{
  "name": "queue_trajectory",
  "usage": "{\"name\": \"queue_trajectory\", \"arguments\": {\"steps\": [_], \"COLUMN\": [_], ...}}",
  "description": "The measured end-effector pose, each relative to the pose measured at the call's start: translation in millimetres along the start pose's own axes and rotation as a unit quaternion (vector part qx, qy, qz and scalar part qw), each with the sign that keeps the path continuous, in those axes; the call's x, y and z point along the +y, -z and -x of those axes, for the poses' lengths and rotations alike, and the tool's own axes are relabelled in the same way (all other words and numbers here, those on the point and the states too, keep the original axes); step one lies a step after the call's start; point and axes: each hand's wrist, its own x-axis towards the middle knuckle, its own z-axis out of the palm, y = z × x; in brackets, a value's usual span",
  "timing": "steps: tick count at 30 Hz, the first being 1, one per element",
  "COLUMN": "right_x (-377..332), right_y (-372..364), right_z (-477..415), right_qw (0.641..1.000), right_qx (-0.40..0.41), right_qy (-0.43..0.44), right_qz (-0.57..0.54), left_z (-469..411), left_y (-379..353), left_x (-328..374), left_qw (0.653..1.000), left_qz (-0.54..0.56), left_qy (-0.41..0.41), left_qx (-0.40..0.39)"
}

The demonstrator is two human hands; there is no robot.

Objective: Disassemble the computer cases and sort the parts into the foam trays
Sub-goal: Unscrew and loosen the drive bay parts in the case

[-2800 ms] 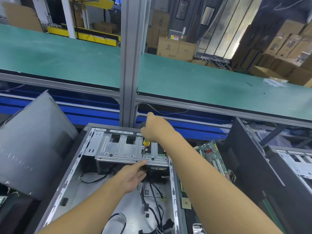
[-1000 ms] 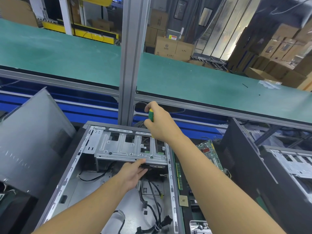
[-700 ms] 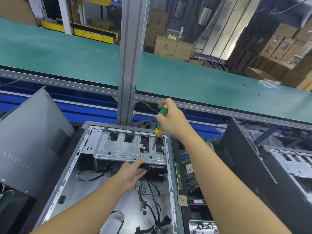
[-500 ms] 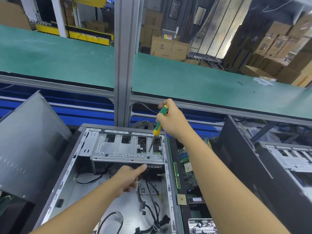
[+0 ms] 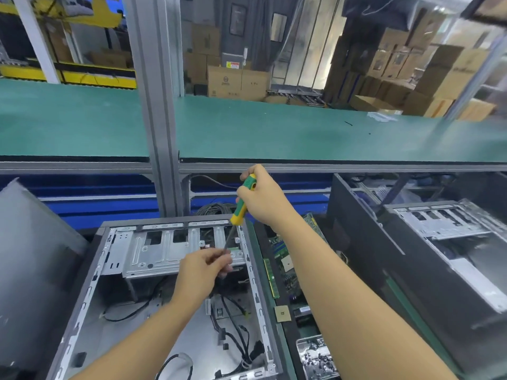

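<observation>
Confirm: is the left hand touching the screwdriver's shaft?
Cannot tell. In the head view the shaft of the screwdriver ends at the pinched fingertips of the left hand, but blur and overlap hide whether they touch.

open case (image 5: 90, 293): front and centre, just below the tabletop (image 5: 274, 133) that runs across behind it
drive cage (image 5: 162, 250): inside the case, far end
cables (image 5: 236, 333): on the case floor, near end
side panel (image 5: 35, 270): leaning just left of the case
motherboard (image 5: 285, 266): in the gap right of the case
second case (image 5: 450, 242): further right again
screwdriver (image 5: 241, 207): over the cage's right end, right grip (image 5: 263, 198) on the handle, left grip (image 5: 203, 272) pinching the shaft's low end
</observation>
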Motion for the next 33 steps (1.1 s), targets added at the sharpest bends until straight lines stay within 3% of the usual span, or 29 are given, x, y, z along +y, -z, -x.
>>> {"name": "queue_trajectory", "arguments": {"steps": [4, 7, 10, 13, 17, 20, 22, 27, 29, 31, 33], "right_x": [13, 29, 51, 72, 97, 111, 118, 126, 124, 120, 115], "right_y": [40, 75, 103, 125, 146, 157, 161, 160, 155, 146, 134], "right_z": [11, 28, 50, 74, 107, 125, 130, 119, 108, 97, 86], "right_qw": [0.997, 0.991, 0.987, 0.984, 0.981, 0.980, 0.980, 0.976, 0.975, 0.974, 0.972], "right_qx": [0.073, 0.122, 0.137, 0.146, 0.150, 0.142, 0.139, 0.151, 0.161, 0.174, 0.190], "right_qy": [-0.005, -0.004, -0.013, -0.044, -0.078, -0.097, -0.107, -0.108, -0.090, -0.076, -0.069], "right_qz": [0.033, 0.050, 0.079, 0.096, 0.097, 0.096, 0.098, 0.115, 0.123, 0.124, 0.120], "left_z": [5, 11, 16, 26, 37, 41, 36, 9, -2, -13, -27], "left_y": [-22, -61, -125, -189, -244, -263, -265, -247, -235, -216, -190], "left_x": [11, 26, 32, 17, -16, -31, -34, -13, 1, 16, 29], "left_qw": [0.993, 0.960, 0.867, 0.770, 0.697, 0.661, 0.670, 0.830, 0.875, 0.902, 0.906], "left_qz": [-0.079, -0.174, -0.332, -0.413, -0.501, -0.556, -0.547, -0.381, -0.292, -0.223, -0.205], "left_qy": [0.000, -0.042, -0.074, -0.043, -0.047, -0.053, -0.052, -0.007, 0.012, -0.006, -0.056], "left_qx": [-0.092, -0.213, -0.365, -0.484, -0.511, -0.501, -0.500, -0.408, -0.385, -0.369, -0.367]}}
